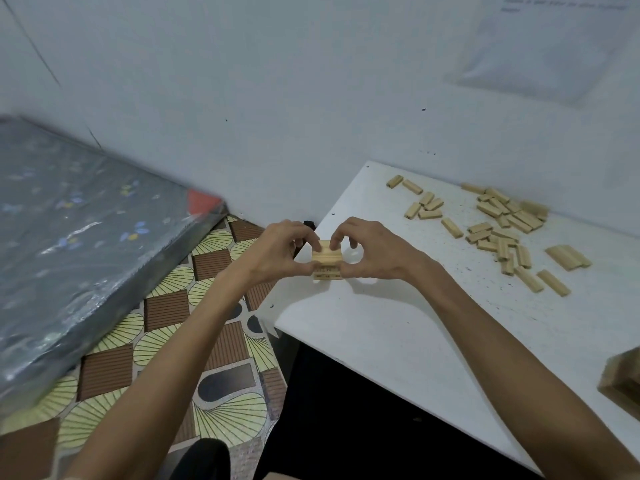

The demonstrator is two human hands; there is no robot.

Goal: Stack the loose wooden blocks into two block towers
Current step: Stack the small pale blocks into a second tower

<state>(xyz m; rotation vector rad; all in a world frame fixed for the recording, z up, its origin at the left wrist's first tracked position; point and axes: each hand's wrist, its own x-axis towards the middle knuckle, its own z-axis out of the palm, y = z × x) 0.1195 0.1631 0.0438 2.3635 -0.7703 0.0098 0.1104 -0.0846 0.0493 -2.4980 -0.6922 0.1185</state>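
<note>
My left hand (273, 252) and right hand (369, 252) both pinch the low tower (326, 261); loose blocks (502, 226) lie well rightward, nearer my right hand, long axes mixed.

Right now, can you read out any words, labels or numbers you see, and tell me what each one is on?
Nothing can be read for certain.
Sheet on the wall: a few lines of print at its top, too blurred to read.
Tower, pinched between the left hand and right hand: dark marks on a lower block's side, too small to read.
Loose blocks: no marks visible.
</note>
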